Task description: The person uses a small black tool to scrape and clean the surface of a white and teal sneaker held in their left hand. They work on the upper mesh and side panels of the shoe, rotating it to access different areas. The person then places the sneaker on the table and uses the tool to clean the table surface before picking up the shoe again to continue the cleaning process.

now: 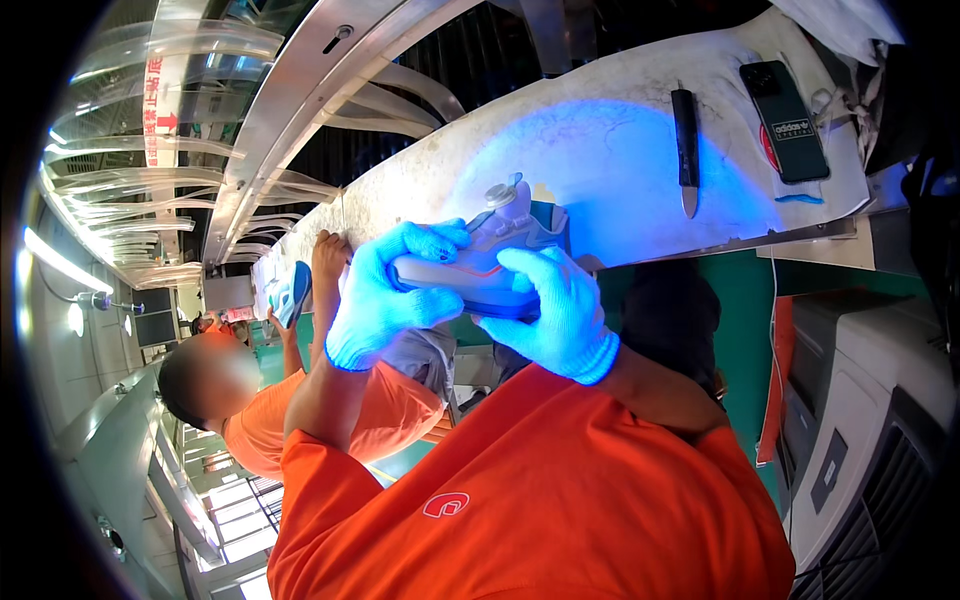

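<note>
Both of my hands wear white knitted gloves, tinted blue by the light. Between them, above the near edge of the workbench, is a sneaker [482, 262] with a pale midsole and grey upper. My left hand [395, 290] grips one end of it, thumb below and fingers over the top. At the other end my right hand [562, 312] is closed on the sole and side. A grey shoe last [508, 203] with a round knob sticks up out of the shoe's opening. The undersides of the fingers and part of the sole are hidden.
On the white-covered workbench [610, 190] lie a black-handled knife [686, 140] and a dark phone [785, 120] at the far right. A co-worker in orange [300, 420] at left holds another shoe [291, 295]. Beyond the bench runs a metal-framed conveyor [290, 110] with clear plastic strips.
</note>
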A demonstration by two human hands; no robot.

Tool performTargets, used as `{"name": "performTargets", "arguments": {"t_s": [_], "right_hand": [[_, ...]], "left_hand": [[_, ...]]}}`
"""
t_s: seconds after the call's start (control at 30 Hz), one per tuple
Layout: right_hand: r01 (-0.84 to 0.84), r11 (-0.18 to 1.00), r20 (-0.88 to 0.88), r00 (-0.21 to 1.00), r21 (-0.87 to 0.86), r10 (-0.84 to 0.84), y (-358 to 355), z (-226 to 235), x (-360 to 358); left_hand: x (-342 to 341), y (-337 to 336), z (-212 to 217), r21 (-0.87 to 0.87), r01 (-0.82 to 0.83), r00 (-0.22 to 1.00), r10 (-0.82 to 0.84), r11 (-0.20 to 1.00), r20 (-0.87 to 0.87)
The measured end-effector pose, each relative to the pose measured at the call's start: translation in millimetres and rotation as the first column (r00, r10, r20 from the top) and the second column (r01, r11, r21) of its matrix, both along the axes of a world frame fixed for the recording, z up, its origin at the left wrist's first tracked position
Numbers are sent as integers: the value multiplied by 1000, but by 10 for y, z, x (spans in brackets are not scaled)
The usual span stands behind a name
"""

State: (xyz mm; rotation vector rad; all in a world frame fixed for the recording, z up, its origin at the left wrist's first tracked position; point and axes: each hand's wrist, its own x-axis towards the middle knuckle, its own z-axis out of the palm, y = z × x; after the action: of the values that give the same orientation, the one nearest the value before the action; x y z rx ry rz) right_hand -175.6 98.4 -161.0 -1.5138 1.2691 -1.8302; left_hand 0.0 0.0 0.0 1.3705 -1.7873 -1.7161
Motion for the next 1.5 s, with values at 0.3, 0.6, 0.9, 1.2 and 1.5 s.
{"name": "performTargets", "arguments": {"t_s": [0.3,0.6,0.9,1.2,1.5], "right_hand": [[-40,999,-73,996,4,40,-270,16,-64],[-116,992,-188,974,52,124,-531,9,131],[-175,973,-188,961,153,203,-622,8,230],[-153,977,43,988,146,148,-110,368,-31],[-281,936,585,804,214,107,491,-14,-162]], "left_hand": [[139,-192,-59,-8,47,995,-48,999,-85],[306,-676,136,242,233,919,-295,942,261],[-145,-947,-47,245,382,594,-440,891,673],[257,-543,402,172,297,910,-333,939,249],[298,1207,-1324,102,-162,906,189,982,-378]]}}
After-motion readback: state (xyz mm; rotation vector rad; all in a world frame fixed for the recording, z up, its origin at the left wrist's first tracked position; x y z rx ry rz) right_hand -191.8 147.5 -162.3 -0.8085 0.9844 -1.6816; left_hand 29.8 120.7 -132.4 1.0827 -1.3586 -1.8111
